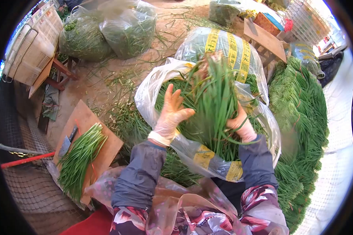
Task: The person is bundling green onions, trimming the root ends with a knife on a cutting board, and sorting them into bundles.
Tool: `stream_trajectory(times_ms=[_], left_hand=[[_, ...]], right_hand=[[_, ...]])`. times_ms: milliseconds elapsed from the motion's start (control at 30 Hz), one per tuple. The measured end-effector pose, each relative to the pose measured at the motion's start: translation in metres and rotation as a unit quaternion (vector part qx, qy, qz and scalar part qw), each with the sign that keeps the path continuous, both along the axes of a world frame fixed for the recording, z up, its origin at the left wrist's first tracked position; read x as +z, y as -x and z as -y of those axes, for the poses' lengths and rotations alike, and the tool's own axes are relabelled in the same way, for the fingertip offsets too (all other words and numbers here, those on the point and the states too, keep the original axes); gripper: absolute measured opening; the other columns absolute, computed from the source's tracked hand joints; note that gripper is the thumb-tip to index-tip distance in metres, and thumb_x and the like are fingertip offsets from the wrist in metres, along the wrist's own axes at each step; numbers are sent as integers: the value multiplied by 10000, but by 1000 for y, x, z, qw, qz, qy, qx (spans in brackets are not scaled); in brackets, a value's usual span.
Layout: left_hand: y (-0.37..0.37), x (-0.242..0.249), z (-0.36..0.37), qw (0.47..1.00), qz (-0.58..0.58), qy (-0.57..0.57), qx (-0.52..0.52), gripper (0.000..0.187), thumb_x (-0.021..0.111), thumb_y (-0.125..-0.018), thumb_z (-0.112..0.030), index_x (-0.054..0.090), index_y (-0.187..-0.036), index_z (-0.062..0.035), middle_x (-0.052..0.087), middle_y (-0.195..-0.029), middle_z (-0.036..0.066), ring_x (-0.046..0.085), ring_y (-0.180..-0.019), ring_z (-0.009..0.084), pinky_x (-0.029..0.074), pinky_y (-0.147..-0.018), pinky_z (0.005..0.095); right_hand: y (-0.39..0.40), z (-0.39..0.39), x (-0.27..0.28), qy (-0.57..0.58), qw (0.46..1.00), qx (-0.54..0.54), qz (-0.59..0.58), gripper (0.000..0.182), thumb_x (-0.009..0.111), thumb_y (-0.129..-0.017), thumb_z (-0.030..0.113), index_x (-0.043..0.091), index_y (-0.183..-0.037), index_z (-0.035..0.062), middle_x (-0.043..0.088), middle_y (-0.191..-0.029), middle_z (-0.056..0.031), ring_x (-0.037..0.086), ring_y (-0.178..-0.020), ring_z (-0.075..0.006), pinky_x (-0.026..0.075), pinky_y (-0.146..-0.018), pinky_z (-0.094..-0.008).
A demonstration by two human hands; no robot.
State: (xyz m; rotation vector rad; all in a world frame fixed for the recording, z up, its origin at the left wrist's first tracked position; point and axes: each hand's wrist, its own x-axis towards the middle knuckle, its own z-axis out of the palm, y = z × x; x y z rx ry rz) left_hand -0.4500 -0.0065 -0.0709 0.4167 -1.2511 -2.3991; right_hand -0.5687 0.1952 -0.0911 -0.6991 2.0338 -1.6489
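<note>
A large bunch of garlic chives [215, 90] stands upright over an open clear plastic bag [145, 92] with yellow printed bands. My right hand [241, 124] grips the bunch from its right side, fingers partly hidden behind the leaves. Gloved in thin, see-through material, my left hand [170, 115] is open to the left of the bunch, its fingers spread and its thumb pointing toward the leaves. More chives fill the bag below. The brownish root ends of the bunch are at the top, away from me.
At the left, a wooden board [108, 150] bears a smaller chive bundle [82, 156] and a knife [68, 141]. Stacked chives [302, 113] line the right side. Full bags [129, 29], a plastic crate [35, 47] and a wooden stool [266, 41] stand farther back.
</note>
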Motion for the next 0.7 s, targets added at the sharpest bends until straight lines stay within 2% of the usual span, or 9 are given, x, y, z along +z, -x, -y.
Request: stream_trajectory(times_ms=[67, 167, 267, 300, 333, 433, 567, 600, 700], left_hand=[[14, -5, -10, 995, -57, -75, 13, 1031, 764, -736, -48, 88, -1504, -178, 429, -1367, 117, 495, -1157, 197, 402, -988, 348], [9, -7, -7, 995, -27, -99, 10, 693, 738, -752, -45, 401, -1355, -97, 577, -1192, 62, 577, -1038, 171, 450, -925, 329], [-7, -11, 1, 996, 13, -88, 0, 354, 722, -757, -65, 626, -1097, -45, 671, -987, 35, 636, -898, 162, 497, -855, 320], [-9, -15, 4, 992, 6, -121, -27, 384, 718, -747, -60, 614, -1115, -26, 666, -1011, 48, 633, -907, 166, 489, -861, 319], [-9, -19, 6, 987, -4, -153, -54, 415, 714, -736, -55, 603, -1133, -7, 660, -1035, 61, 629, -916, 170, 481, -867, 317], [-8, -24, 7, 988, -17, -144, -48, 424, 713, -712, -57, 611, -1121, -5, 661, -1030, 74, 631, -914, 182, 477, -874, 327], [-12, -17, 5, 993, -6, -110, -49, 444, 710, -749, -47, 582, -1172, -9, 651, -1045, 60, 615, -940, 167, 468, -882, 304], [-14, -15, 4, 997, 23, -68, -37, 461, 705, -773, -45, 557, -1207, -8, 644, -1060, 55, 609, -951, 162, 465, -887, 297], [-23, -10, -3, 999, 30, 13, -28, 538, 677, -852, -97, 438, -1325, -6, 572, -1203, 73, 558, -1057, 166, 438, -938, 306]], right_hand=[[-42, 14, 34, -159, 975, -5, -159, 1158, 851, -551, 212, 178, -1477, 33, 555, -1233, -235, 579, -1121, -310, 453, -960, -336], [-49, 14, 53, -396, 879, 143, -224, 1194, 868, -538, 318, 186, -1471, 16, 540, -1222, -265, 576, -1086, -387, 462, -943, -396], [3, -1, 72, -182, 955, 101, -211, 993, 772, -702, 344, 232, -1470, 19, 489, -1325, -245, 514, -1199, -302, 407, -996, -377], [42, 3, 45, -36, 995, 88, -17, 929, 735, -756, 382, 252, -1468, 33, 480, -1345, -225, 497, -1216, -280, 397, -1005, -377], [78, 11, 17, 113, 976, 71, 174, 867, 698, -809, 420, 272, -1466, 46, 472, -1364, -206, 480, -1233, -257, 386, -1014, -377], [92, 46, 14, 208, 929, 228, 206, 803, 631, -853, 509, 316, -1455, 81, 473, -1372, -171, 463, -1248, -242, 379, -1025, -377], [38, 106, 47, 220, 852, 353, 318, 887, 627, -807, 595, 313, -1447, 68, 446, -1402, -117, 400, -1291, -203, 303, -1082, -337], [31, 114, 55, 193, 915, 314, 163, 966, 667, -757, 619, 307, -1443, 43, 420, -1425, -114, 389, -1299, -199, 272, -1102, -331], [25, 105, 53, 100, 930, 341, 87, 1025, 765, -730, 474, 225, -1467, 9, 374, -1455, -139, 344, -1340, -239, 236, -1117, -328]])
